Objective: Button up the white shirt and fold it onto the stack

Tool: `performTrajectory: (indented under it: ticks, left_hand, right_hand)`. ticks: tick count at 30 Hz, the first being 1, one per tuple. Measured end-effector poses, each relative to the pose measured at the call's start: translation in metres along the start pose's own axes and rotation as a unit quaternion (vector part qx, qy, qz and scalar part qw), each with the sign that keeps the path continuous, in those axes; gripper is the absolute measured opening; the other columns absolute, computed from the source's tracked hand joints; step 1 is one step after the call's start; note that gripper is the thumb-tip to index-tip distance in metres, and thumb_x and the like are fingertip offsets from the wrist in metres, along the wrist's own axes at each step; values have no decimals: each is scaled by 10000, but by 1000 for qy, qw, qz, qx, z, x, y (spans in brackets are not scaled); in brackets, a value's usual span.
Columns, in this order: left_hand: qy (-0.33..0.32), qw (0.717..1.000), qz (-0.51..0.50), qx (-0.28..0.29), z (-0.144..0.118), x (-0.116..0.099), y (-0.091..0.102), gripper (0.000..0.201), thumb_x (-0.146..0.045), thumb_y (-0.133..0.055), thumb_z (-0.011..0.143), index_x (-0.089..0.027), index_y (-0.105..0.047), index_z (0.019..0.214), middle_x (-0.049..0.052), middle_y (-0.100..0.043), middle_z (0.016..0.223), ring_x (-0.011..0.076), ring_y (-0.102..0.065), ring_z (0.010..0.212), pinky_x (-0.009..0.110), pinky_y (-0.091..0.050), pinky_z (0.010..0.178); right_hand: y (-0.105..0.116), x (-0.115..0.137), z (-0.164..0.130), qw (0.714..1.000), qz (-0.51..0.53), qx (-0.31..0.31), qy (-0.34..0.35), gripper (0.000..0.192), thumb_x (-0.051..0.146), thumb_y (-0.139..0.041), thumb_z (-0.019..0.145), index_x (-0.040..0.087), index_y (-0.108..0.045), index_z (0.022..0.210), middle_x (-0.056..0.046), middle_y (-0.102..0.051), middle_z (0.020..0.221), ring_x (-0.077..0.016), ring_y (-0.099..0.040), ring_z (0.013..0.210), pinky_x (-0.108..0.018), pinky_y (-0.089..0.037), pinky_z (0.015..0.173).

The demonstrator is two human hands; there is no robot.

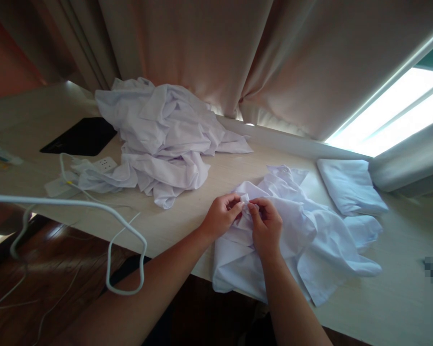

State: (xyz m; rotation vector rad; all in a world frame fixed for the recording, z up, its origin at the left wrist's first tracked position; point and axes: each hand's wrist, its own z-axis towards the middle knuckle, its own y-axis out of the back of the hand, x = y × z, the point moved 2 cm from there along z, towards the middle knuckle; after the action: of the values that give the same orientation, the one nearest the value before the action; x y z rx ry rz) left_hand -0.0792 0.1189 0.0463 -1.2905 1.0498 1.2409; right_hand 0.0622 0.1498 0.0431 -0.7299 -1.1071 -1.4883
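A white garment (285, 226), which looks like a shirt or coat, lies loosely spread on the table, part of it over the front edge. My left hand (223, 214) pinches its cloth between thumb and fingers. Just to the right, my right hand (267, 221) pinches the same piece of cloth, so both sets of fingertips almost meet. A small raised fold of fabric shows between them. Whether a button sits under the fingertips I cannot tell.
A crumpled heap of white garments (166, 129) lies at the back left. Beside it are a black mat (81, 137) and a power strip (106, 165). A folded white garment (350, 185) sits at the right. A white cable (130, 226) loops in front of the table; curtains (202, 48) hang behind.
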Motion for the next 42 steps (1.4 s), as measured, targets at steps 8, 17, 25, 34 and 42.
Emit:
performTrajectory:
  ticks: [8,17,25,34,42]
  left_hand:
    - [-3,1000,-1,5,-1,-1,0,260,-387,-598,894,-137,-619,826,-22,-534,638,86,-481,572,202,-382,562]
    - [-5,1000,10,-6,-3,0,-1,256,-391,-608,895,-136,-638,885,-17,-542,681,86,-485,587,201,-385,562]
    - [-37,997,57,-30,-7,-3,-3,267,-397,-610,902,-151,-672,985,22,-621,797,121,-547,703,214,-422,641]
    - [-89,979,176,-52,-8,-11,-1,177,-329,-568,918,-177,-656,902,0,-578,746,131,-504,697,233,-386,655]
    - [-83,978,187,-44,-9,-7,-2,189,-317,-526,943,-173,-649,940,16,-609,795,140,-524,724,238,-388,661]
  right_hand:
    - [0,4,0,1000,-2,-5,0,152,343,-634,920,204,-691,938,-18,-641,852,-169,-563,771,-315,-446,733]
    - [0,-3,1,999,11,18,-27,169,361,-655,902,200,-692,937,-18,-653,833,-167,-564,747,-307,-447,704]
    - [0,-4,3,997,56,30,-54,233,388,-685,873,208,-686,1021,-26,-650,881,-175,-587,800,-314,-472,742]
    - [-2,-3,3,991,30,121,-39,398,347,-550,954,266,-629,1335,-11,-609,898,-164,-548,798,-319,-465,779]
    - [-4,-10,3,985,51,154,-64,290,378,-566,955,236,-657,1191,-7,-609,873,-175,-567,819,-320,-468,786]
